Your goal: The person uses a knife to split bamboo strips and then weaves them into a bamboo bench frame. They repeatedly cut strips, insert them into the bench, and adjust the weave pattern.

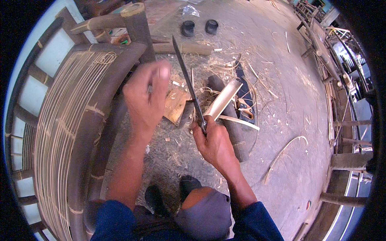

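Note:
My right hand [217,142] grips the handle of a long knife [187,74], its narrow dark blade pointing up and away, slightly left. To its left my left hand [146,96] is raised, fingers curled and slightly blurred; whether anything small is pinched in them is not visible. Just beyond the right hand, a split piece of pale bamboo [224,98] rests at a slant across a dark bamboo pole [238,140]. A thin pale strip [241,121] sticks out beside it. A handsaw [246,106] with a wooden handle lies just right of the bamboo.
A bamboo bench [110,90] stands along my left, with long thin strips [56,116] on it. A wooden block [177,105] and scattered shavings lie on the concrete floor [287,104]. Farther off are two dark sandals [187,28]. A curved strip [281,154] lies at right.

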`<state>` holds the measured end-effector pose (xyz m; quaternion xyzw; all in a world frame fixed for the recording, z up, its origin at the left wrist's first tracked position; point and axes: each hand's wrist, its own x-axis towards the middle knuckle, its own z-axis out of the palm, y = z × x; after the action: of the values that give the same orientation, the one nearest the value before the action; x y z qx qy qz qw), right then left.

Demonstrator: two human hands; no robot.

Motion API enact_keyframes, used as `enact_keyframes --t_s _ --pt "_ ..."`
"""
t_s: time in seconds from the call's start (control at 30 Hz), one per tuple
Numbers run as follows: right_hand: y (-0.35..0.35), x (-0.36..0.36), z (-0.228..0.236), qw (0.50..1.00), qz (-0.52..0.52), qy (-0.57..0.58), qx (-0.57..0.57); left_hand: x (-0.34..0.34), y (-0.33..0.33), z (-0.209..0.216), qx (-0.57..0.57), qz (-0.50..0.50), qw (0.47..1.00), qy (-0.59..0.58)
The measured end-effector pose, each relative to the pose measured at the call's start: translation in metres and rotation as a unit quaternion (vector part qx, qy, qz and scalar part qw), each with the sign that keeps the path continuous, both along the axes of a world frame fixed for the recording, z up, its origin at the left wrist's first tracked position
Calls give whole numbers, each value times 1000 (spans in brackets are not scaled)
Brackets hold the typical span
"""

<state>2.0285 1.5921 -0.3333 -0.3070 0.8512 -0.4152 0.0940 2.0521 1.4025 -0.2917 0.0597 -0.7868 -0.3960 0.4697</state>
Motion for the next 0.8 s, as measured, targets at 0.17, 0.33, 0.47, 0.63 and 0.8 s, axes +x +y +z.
enact_keyframes --t_s 0.17,0.33,0.47,0.63,0.8 --pt "3 10 4 1000 0 -12 -17 -42 10 84 -212 -24 977 10" --pt "8 10 0 999 17 -23 32 -96 10 3 -246 -167 866 -403" --pt "14 9 -12 996 21 -78 21 -103 4 -27 -205 -136 968 -54" --pt "26 8 -25 984 4 -176 -12 -45 11 -13 -174 -28 982 64" --pt "35 -13 -32 996 10 -81 16 -10 28 -58 -143 -151 974 -92"
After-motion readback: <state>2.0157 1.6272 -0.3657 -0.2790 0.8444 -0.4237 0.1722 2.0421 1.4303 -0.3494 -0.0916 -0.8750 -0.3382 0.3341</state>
